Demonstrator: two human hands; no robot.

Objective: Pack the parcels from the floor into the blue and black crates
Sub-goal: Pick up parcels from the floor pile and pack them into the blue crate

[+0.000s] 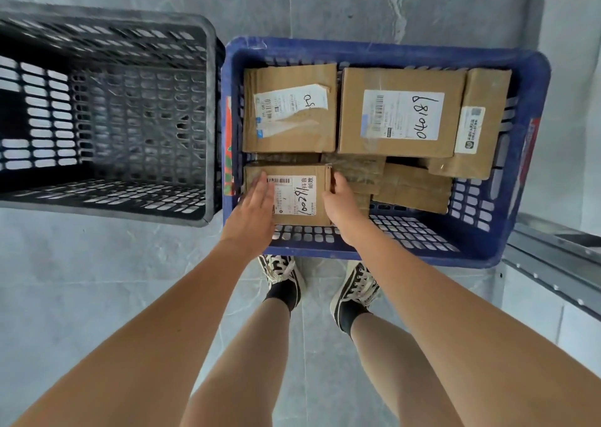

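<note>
Left hand [257, 203] flat on small parcel [292, 195], label reads roughly "118200"; right hand [338, 199] grips its edge, inside blue crate [383, 51].

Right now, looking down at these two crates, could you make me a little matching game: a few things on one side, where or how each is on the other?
Things:
1. black crate
2. blue crate
3. parcel marked 04018
4. small parcel

States:
A. between the left hand and right hand
B. holds no parcels
C. holds several parcels
D. far side of the blue crate

Pairs: 1-B, 2-C, 3-D, 4-A
</note>
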